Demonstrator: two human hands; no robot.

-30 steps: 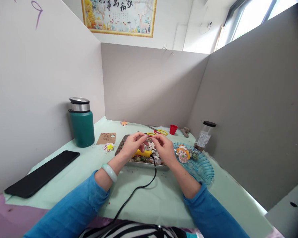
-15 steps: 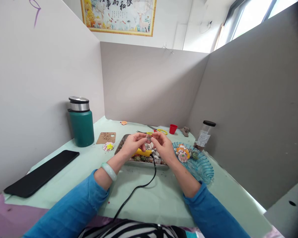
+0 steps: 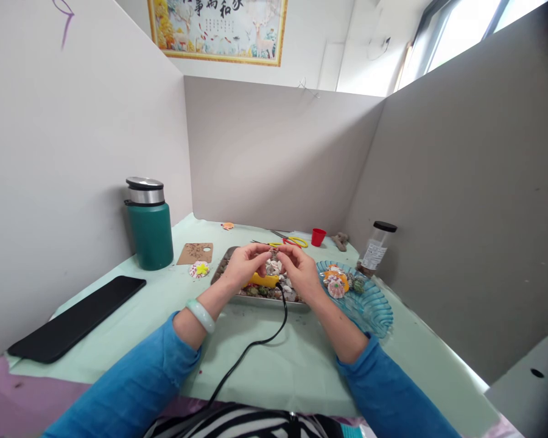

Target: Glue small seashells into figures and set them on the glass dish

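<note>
My left hand [image 3: 249, 263] and my right hand [image 3: 296, 266] meet above a metal tray [image 3: 256, 300]. Between the fingertips of both is a small brownish piece [image 3: 274, 248], shell-like but too small to name surely; the fingers partly cover it. Below them, a yellow tool handle [image 3: 265, 280] with a black cord [image 3: 256, 344] lies across the tray; its front end is hidden behind my left hand. Pale and dark shells or pebbles [image 3: 288, 292] fill the tray around it.
To the right stand a blue scalloped plate [image 3: 374, 313] holding decorated shells [image 3: 337, 283] and a clear jar [image 3: 374, 250]. Scissors [image 3: 296, 242] and a red cup [image 3: 318, 237] are behind. Leftward are a green bottle [image 3: 150, 234], a black slab [image 3: 80, 319] and a flowered disc [image 3: 200, 269]. Panels enclose the table.
My fingertips have shifted slightly around the small piece, and a little more of the pale shells shows between my hands. Everything else stays in place.
</note>
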